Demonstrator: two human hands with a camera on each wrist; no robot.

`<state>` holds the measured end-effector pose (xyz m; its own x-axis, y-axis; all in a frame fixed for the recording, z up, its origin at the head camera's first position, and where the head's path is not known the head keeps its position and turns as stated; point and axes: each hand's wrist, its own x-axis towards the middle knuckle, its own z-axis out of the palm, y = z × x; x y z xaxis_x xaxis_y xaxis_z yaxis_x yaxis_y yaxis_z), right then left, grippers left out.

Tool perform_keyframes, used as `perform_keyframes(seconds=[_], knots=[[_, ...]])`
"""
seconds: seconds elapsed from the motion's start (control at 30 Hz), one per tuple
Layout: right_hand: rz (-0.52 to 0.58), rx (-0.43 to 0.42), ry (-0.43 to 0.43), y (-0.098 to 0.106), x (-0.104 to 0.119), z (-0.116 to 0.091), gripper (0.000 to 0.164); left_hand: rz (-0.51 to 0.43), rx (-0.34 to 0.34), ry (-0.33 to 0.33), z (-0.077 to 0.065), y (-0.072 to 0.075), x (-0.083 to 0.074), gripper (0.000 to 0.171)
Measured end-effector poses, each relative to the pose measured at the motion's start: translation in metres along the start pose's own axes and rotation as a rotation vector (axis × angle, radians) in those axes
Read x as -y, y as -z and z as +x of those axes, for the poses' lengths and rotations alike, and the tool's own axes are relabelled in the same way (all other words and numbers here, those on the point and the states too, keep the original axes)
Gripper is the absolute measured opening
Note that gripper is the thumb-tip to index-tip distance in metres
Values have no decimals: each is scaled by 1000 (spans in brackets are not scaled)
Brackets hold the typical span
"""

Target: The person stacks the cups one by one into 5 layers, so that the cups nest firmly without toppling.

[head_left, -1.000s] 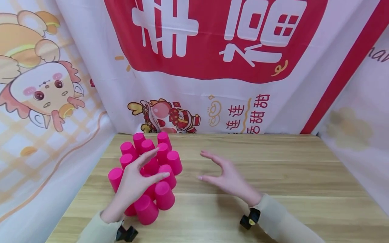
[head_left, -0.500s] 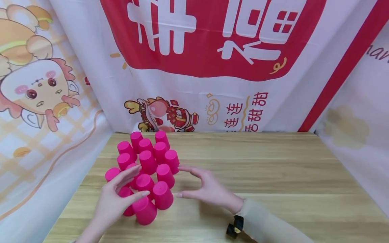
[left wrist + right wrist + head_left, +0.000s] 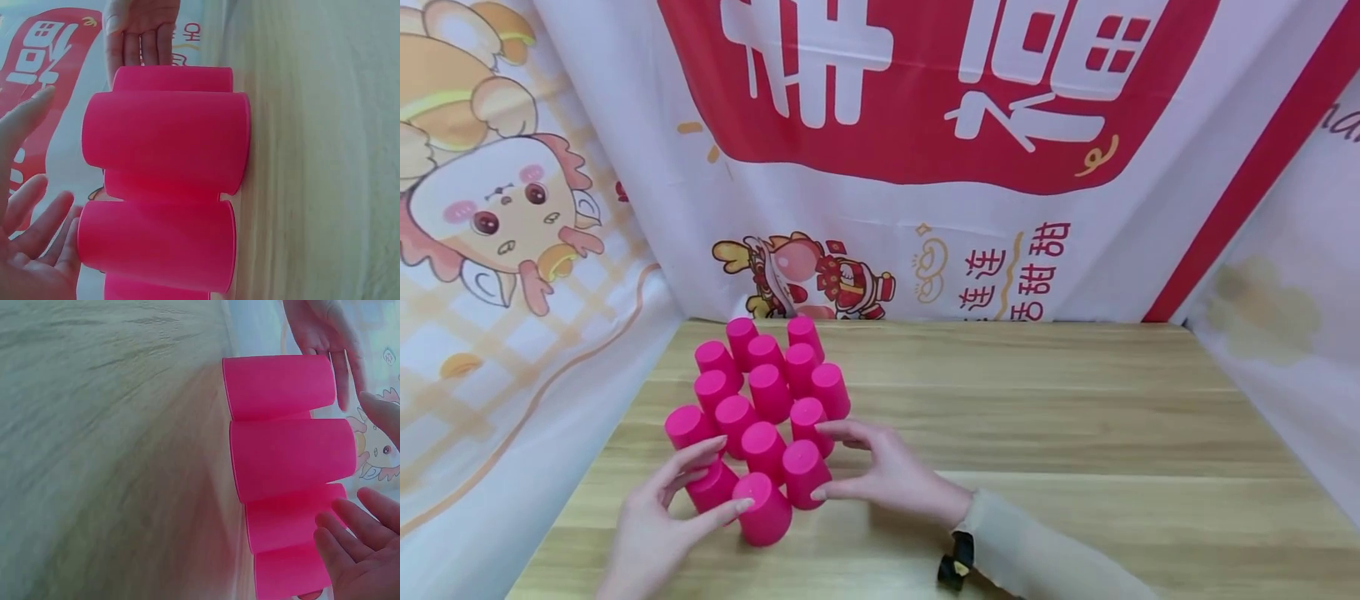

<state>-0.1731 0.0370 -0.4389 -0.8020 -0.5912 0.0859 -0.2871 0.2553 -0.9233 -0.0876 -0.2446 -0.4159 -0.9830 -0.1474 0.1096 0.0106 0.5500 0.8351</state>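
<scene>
Several pink cups stand upside down in a tight cluster on the wooden table, left of its middle. My left hand [image 3: 651, 529] is at the cluster's front left, thumb tip at the frontmost cup [image 3: 766, 515] and fingers around the top of the cup [image 3: 711, 487] behind it. On the other side my right hand [image 3: 898, 482] has its thumb by a near cup [image 3: 806, 477] and its index finger by the cup [image 3: 808, 423] behind. Both wrist views show thumb and fingers spread apart, with the fingers [image 3: 356, 534] of the right hand overlapping a cup's base.
A wooden table [image 3: 1037, 408] extends right of the cups. White printed cloth [image 3: 910, 200] hangs behind it, with more cloth [image 3: 617, 333] along the left side. Further cups [image 3: 742, 340] stand toward the table's back edge.
My left hand has moved from above the cups toward the front left. My right hand has moved left and nearer, up to the cups' right side. The cups stay in place.
</scene>
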Motion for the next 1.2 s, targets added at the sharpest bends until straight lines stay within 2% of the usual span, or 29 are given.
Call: perform_keyframes(seconds=[0.2,0.33,0.43,0.57,0.73,0.87,1.0,1.2], knots=[[20,24,28,-5,-1,4,68,165,60,-99,1,0,-2,73],[36,31,29,-8,-2,7,67,217,106,-172,6,-1,-1,72],[61,45,22,-11,-3,9,66,250,119,-241,8,-3,3,66],[73,50,17,-12,-5,12,65,275,114,-293,12,-6,5,62],[32,36,32,-13,-10,15,61,299,111,-297,15,-7,3,64],[16,20,24,-12,-12,16,56,289,120,-265,16,-7,0,65],[19,-3,-6,-8,-11,13,55,229,133,-240,17,-7,-8,68],[40,-42,-33,3,-11,7,51,119,161,-245,22,-10,-20,68]])
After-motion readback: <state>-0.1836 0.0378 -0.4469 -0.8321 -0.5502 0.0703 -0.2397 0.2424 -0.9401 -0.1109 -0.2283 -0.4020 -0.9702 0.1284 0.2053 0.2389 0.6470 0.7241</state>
